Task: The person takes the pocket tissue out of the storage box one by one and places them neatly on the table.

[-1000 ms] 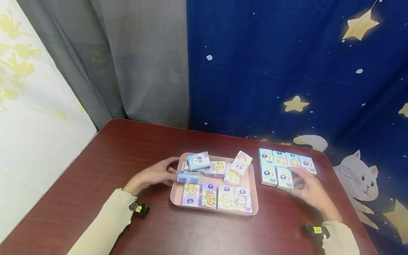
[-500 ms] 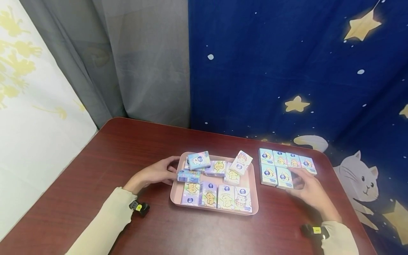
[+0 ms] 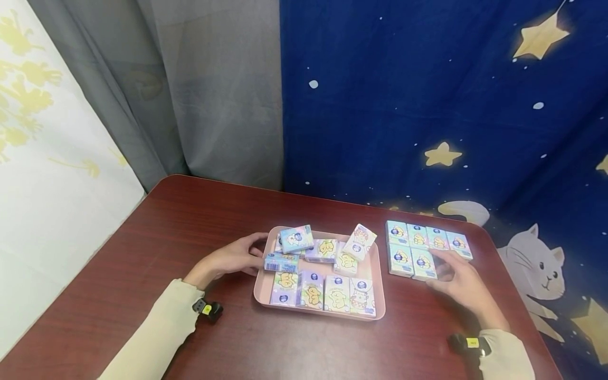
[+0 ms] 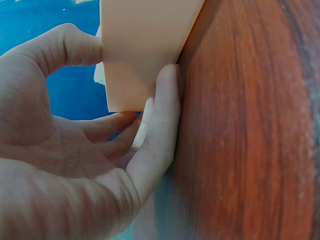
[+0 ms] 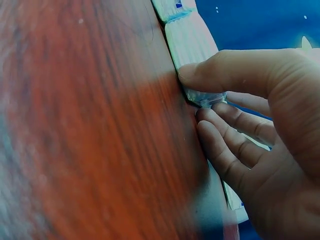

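Observation:
My left hand [image 3: 231,257] grips the left side of a pink tray [image 3: 247,282]; in the left wrist view the thumb meets the tray's rim and a finger lies low along its wall [image 4: 142,55]. Small printed tissue packs fill much of the tray: a row along the near side, including a white one [image 3: 336,294], and a loose pile behind, topped by a blue one [image 3: 296,239]. My right hand [image 3: 461,279] holds the near right tissue pack [image 3: 424,265] of a two-row block on the table. In the right wrist view its thumb presses that pack's side [image 5: 192,50].
Beside the held pack lies another tissue pack [image 3: 400,260], with a back row of several more, ending at a pack on the right [image 3: 458,244]. The dark red wooden table [image 3: 199,211] ends at curtains. A white pack [image 3: 360,243] leans over the tray's far right rim.

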Motion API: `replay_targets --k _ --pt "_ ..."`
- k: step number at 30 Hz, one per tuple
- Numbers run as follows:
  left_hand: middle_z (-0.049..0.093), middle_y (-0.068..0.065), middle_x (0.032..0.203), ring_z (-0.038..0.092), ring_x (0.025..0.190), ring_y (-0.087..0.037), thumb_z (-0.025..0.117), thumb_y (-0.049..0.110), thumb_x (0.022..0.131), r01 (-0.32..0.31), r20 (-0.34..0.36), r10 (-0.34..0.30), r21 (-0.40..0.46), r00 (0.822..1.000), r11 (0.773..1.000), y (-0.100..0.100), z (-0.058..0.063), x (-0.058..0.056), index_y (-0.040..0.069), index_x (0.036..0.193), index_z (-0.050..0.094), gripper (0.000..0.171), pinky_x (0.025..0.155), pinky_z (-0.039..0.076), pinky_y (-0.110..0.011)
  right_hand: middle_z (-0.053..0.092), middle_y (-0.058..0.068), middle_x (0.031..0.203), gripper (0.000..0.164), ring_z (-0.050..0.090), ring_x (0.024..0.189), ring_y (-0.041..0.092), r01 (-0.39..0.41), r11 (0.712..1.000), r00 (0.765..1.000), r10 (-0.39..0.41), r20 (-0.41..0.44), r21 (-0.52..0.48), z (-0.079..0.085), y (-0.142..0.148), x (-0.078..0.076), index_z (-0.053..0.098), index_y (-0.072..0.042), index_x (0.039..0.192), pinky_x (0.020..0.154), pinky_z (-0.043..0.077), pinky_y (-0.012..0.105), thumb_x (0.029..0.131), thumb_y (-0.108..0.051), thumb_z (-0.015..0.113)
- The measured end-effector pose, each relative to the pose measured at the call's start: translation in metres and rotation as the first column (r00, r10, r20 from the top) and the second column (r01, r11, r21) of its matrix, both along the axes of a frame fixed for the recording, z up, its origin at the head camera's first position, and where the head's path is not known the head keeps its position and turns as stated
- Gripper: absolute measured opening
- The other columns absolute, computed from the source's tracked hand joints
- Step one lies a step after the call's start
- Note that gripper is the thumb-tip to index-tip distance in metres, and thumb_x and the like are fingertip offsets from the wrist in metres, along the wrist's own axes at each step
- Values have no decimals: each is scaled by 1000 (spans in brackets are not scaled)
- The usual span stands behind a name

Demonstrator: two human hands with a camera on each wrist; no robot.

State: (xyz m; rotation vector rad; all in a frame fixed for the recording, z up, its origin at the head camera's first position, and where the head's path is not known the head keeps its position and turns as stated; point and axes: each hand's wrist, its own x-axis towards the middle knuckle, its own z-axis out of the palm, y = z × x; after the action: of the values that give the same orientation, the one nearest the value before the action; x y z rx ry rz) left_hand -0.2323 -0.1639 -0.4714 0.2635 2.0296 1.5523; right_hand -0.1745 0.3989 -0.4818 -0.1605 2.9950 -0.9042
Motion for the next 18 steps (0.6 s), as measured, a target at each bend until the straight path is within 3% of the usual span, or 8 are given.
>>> replay_targets --k 12,18 --pt "67 -24 116 76 99 -31 77 6 96 0 1 0 -1 1000 1000 0 -1 0 -5 170 22 93 88 67 -48 66 25 129 85 69 103 35 2 1000 1000 -2 -27 -5 -3 -1 -1 52 -1 159 79 60 31 88 -19 95" --pt "67 -25 117 76 99 -31 78 6 97 2 3 -2 1 1000 1000 0 -2 -1 -5 170 22 93 88 67 -48 66 25 131 86 68 105 36 4 1000 1000 -4 -23 -7 -3 -1 -1 51 -1 159 79 60 28 88 -20 95"
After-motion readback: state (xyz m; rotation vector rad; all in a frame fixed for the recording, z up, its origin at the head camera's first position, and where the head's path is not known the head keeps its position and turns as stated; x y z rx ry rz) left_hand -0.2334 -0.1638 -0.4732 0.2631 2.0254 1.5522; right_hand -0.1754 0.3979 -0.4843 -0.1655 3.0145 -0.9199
